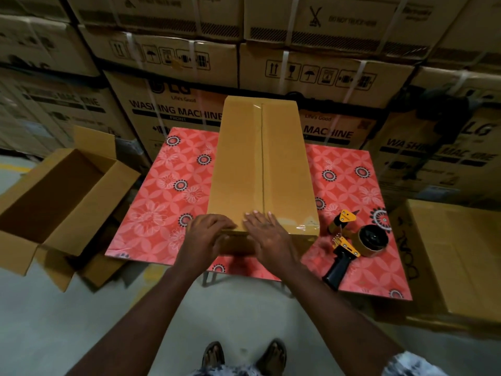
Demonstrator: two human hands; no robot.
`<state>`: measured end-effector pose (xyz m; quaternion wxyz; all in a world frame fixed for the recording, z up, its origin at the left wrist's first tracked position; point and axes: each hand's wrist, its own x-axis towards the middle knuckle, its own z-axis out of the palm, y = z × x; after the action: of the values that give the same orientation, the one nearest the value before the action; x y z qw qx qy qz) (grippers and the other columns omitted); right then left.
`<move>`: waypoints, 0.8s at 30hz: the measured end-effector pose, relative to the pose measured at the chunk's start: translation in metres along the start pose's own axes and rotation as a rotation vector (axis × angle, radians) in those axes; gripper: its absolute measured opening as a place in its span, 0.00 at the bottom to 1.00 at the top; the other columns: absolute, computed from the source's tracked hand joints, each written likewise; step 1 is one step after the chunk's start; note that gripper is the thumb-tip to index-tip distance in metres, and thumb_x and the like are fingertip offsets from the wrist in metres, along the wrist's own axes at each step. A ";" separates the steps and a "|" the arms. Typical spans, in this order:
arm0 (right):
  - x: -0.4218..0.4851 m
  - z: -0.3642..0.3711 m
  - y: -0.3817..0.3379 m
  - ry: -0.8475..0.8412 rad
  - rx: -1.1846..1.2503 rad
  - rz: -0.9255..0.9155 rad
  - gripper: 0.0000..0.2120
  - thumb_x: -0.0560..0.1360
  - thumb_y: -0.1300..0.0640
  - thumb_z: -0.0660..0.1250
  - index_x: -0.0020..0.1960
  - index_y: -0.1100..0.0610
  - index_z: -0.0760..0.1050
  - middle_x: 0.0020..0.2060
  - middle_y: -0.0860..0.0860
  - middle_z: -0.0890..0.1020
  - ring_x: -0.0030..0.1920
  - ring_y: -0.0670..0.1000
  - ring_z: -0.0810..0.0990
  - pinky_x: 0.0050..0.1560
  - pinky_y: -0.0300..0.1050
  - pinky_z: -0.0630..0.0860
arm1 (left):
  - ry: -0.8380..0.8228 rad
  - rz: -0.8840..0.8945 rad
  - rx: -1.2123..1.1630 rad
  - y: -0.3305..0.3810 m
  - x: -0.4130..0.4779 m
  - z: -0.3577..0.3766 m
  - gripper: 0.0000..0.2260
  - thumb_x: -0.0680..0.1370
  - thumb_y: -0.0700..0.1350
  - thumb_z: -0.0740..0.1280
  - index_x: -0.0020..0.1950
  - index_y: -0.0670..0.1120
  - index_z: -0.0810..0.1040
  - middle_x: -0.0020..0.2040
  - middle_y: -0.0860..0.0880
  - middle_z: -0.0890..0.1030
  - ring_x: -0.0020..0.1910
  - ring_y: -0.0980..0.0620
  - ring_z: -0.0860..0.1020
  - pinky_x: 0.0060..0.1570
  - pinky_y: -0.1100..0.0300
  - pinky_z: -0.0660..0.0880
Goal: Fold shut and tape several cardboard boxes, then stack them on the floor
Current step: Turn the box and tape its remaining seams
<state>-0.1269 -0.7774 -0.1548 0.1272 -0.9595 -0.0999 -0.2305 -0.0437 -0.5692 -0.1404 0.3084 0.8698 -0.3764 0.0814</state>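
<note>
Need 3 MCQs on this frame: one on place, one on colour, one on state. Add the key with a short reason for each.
1. Where does the tape dispenser lie?
A. On the tablecloth, right of the long box
B. On the bare floor
C. On top of the long box

2. What is the tablecloth's main colour?
A. Blue
B. Red
C. White

3. What state is the left floor box in?
A. Taped shut
B. Open, flaps spread
C. Crushed flat

Key:
1 A: it rests on the cloth by the long box's near right corner.
2 B: the ground is red, with pale flower prints.
3 B: its flaps stand apart and its inside shows.
</note>
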 end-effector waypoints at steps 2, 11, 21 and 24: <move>0.000 -0.003 -0.001 -0.015 -0.014 0.025 0.28 0.70 0.65 0.76 0.70 0.61 0.76 0.69 0.57 0.78 0.71 0.58 0.75 0.72 0.63 0.70 | -0.009 0.011 -0.031 0.000 0.001 -0.002 0.13 0.74 0.45 0.71 0.59 0.54 0.82 0.58 0.57 0.79 0.59 0.50 0.76 0.58 0.54 0.64; 0.030 0.013 -0.033 -0.020 0.035 0.019 0.17 0.79 0.56 0.67 0.66 0.60 0.79 0.67 0.57 0.80 0.69 0.58 0.77 0.69 0.61 0.73 | 0.097 -0.048 -0.103 -0.019 -0.008 -0.016 0.12 0.75 0.38 0.75 0.57 0.47 0.83 0.57 0.51 0.80 0.58 0.55 0.74 0.62 0.67 0.63; 0.045 0.017 -0.051 -0.061 0.124 0.113 0.21 0.81 0.50 0.62 0.70 0.59 0.76 0.70 0.55 0.77 0.72 0.56 0.74 0.74 0.57 0.66 | 0.237 -0.282 -0.398 -0.006 -0.014 -0.017 0.14 0.75 0.36 0.75 0.57 0.47 0.81 0.55 0.50 0.78 0.52 0.58 0.79 0.49 0.64 0.79; 0.040 0.023 -0.054 -0.078 0.074 0.081 0.20 0.80 0.54 0.63 0.70 0.59 0.76 0.70 0.56 0.77 0.72 0.57 0.74 0.73 0.59 0.67 | 0.299 -0.496 -0.517 0.005 -0.019 -0.011 0.16 0.73 0.35 0.76 0.54 0.48 0.76 0.50 0.49 0.79 0.48 0.59 0.80 0.47 0.67 0.77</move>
<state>-0.0960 -0.7142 -0.1457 0.1679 -0.9656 -0.0744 -0.1840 -0.0592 -0.5535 -0.1365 0.5794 0.8064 -0.1138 0.0327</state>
